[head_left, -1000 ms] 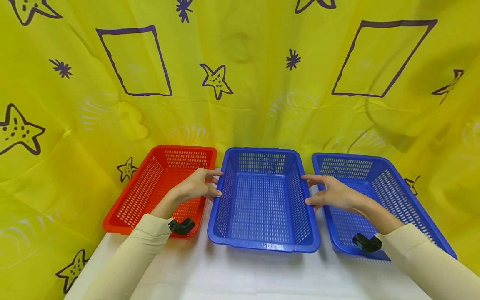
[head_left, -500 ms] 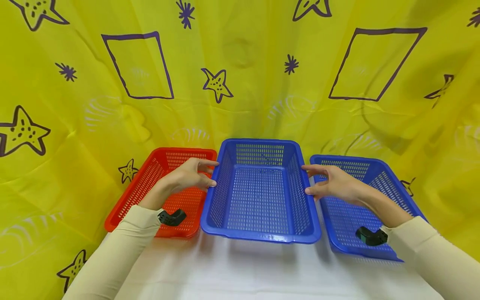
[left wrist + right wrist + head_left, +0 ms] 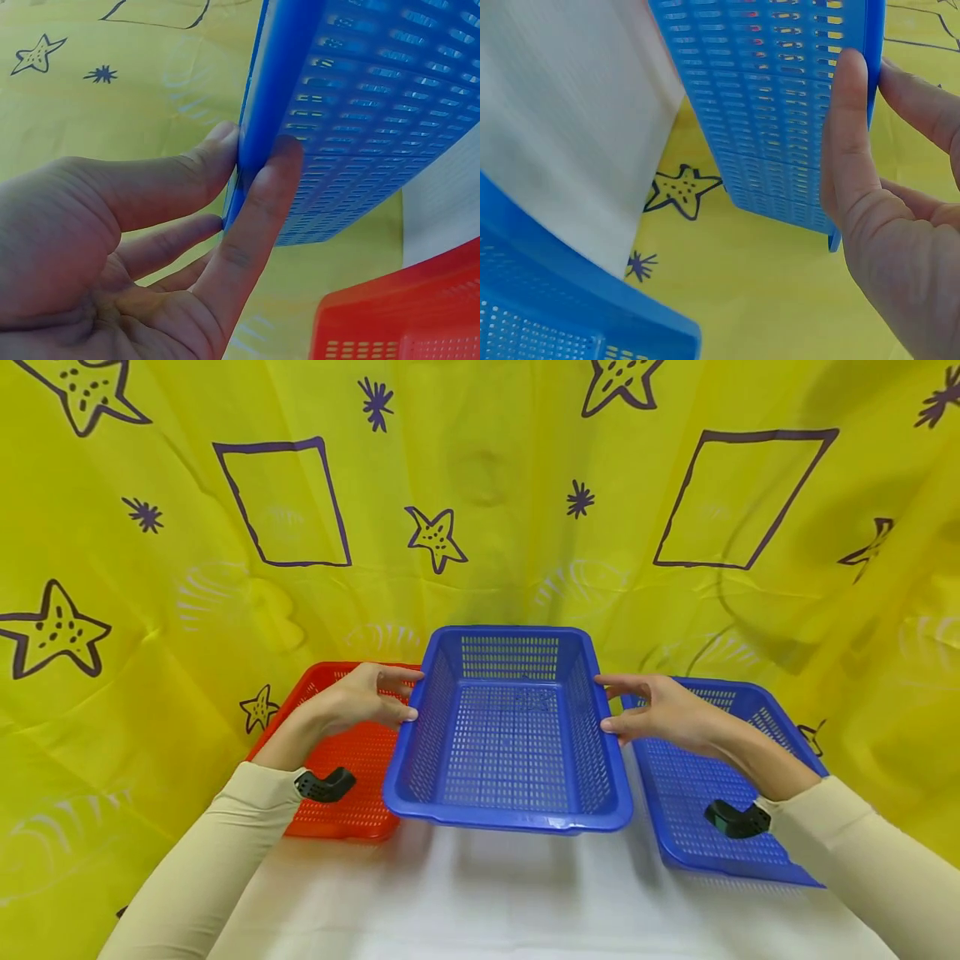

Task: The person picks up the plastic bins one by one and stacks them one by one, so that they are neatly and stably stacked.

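Note:
Between both hands hangs a blue plastic basket (image 3: 506,747) with slotted walls, held above the white table. My left hand (image 3: 360,697) pinches its left rim; in the left wrist view the left hand (image 3: 157,247) has the thumb on the rim's top side and a finger pressed against the slotted outer wall (image 3: 360,127). On the opposite rim my right hand (image 3: 663,714) pinches likewise. In the right wrist view, fingers of the right hand (image 3: 885,202) lie along the outer wall (image 3: 757,97), with the thumb on the rim's other side. Nothing lies inside the basket.
A red basket (image 3: 352,777) stands on the white table (image 3: 480,902) at the left, partly behind the left arm. Another blue basket (image 3: 690,777) stands at the right, under the right arm. A yellow patterned curtain (image 3: 487,527) hangs behind.
The middle blue basket has risen off the table and shifted slightly left, now overlapping the red basket's edge in view. Both hands have kept their grip and moved with it.

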Demonstrator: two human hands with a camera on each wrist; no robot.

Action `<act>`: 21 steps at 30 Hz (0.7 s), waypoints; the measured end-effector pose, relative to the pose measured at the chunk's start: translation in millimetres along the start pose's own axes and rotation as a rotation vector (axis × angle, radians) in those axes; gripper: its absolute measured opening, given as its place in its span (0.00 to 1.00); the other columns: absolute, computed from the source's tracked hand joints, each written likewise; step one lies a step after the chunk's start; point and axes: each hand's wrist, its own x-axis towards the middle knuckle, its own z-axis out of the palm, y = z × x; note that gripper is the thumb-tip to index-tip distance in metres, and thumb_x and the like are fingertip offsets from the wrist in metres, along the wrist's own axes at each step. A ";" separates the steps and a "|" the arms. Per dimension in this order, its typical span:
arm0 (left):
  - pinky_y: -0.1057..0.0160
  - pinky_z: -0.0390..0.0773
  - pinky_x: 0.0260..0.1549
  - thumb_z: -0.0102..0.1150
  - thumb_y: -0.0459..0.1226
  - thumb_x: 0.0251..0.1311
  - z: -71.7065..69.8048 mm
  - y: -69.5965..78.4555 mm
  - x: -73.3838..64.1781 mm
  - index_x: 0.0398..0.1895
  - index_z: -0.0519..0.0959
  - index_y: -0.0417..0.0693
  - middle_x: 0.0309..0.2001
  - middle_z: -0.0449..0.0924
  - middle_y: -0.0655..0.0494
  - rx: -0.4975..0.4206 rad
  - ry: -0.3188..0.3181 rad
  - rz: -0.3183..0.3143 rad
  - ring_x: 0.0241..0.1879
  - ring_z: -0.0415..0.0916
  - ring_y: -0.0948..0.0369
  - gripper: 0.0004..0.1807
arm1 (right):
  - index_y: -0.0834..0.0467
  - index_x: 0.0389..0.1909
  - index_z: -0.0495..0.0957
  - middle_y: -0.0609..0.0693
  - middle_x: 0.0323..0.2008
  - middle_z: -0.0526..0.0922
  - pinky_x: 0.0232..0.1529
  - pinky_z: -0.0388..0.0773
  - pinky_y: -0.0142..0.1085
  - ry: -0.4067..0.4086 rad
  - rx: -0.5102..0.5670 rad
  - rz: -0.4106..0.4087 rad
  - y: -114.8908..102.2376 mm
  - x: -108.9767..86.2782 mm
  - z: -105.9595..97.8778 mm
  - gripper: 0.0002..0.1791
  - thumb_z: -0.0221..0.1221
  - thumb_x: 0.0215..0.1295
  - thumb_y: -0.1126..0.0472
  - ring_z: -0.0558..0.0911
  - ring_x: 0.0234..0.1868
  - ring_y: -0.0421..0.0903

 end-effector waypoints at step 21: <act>0.57 0.86 0.48 0.65 0.26 0.64 -51.0 -7.0 -30.8 0.77 0.62 0.34 0.63 0.69 0.29 0.010 0.013 0.019 0.43 0.86 0.53 0.38 | 0.58 0.80 0.58 0.64 0.70 0.66 0.50 0.86 0.45 -0.009 0.124 -0.042 -31.9 41.5 26.5 0.45 0.70 0.66 0.61 0.88 0.41 0.58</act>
